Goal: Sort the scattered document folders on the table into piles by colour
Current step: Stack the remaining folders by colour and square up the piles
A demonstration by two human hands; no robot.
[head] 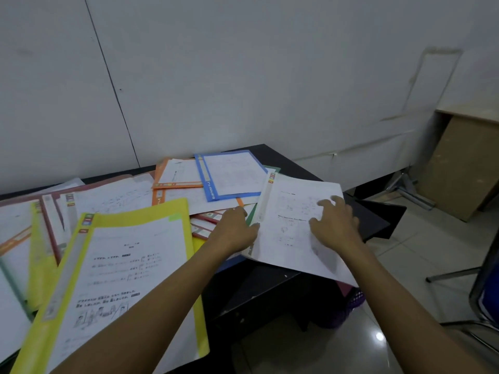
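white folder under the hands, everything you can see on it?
The white folder lies skewed at the table's right corner, near corner overhanging. Glossy cover over a printed sheet; pale spine strip, coloured label at its top. The right hand rests spread on it; the left hand grips its spine edge.

The black desk (295, 165) carries overlapping folders (108, 198). A yellow folder (129, 265) lies nearest, an orange folder (178, 174) and blue folder (229, 176) farther back.

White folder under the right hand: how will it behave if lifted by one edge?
Likely floppy and light: the white folder looks like a thin cover over paper. It may slide off easily: smooth face, and its near corner seems to overhang the table.
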